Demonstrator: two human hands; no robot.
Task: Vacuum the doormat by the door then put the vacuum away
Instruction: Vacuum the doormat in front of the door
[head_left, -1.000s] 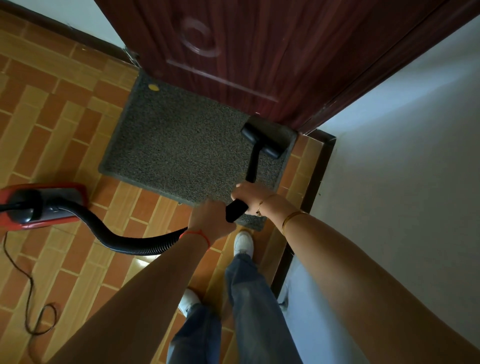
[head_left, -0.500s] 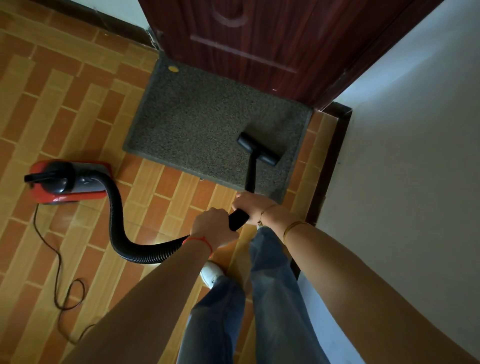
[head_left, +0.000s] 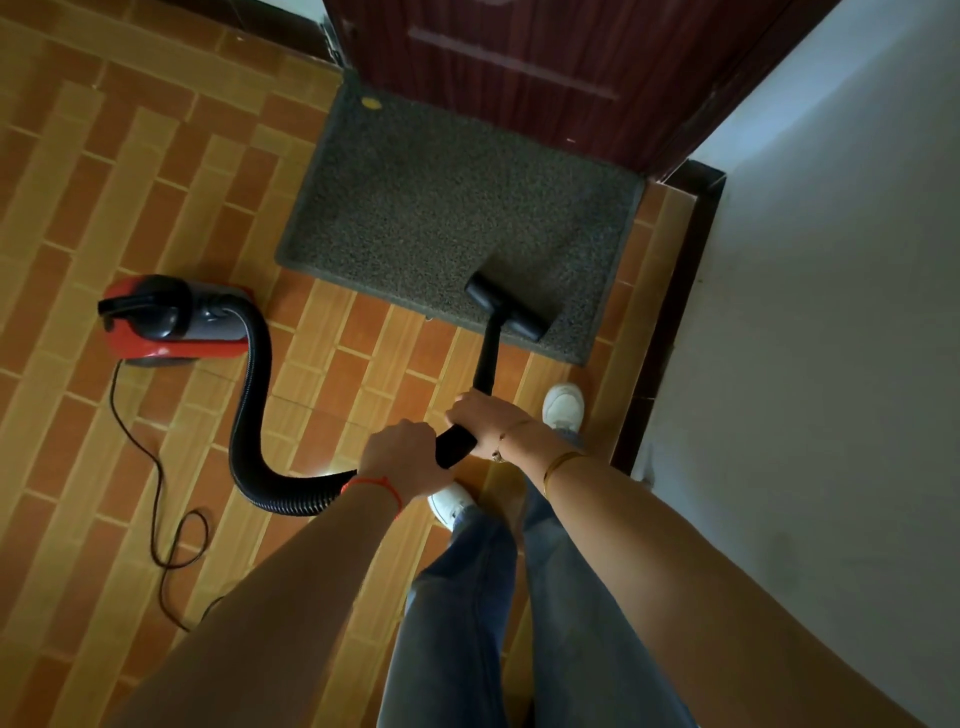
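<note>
The floor (head_left: 156, 171) is laid in orange and tan brick-pattern tiles. A grey doormat (head_left: 447, 208) lies flat on it, its far edge against the door (head_left: 545, 57). The black nozzle (head_left: 506, 306) rests on the mat's near right corner. Left of the mat sits a red vacuum (head_left: 171, 325); its black cord (head_left: 156, 499) loops over the tiles nearer the person. Two white shoes (head_left: 563, 405) stand near the mat's near edge.
</note>
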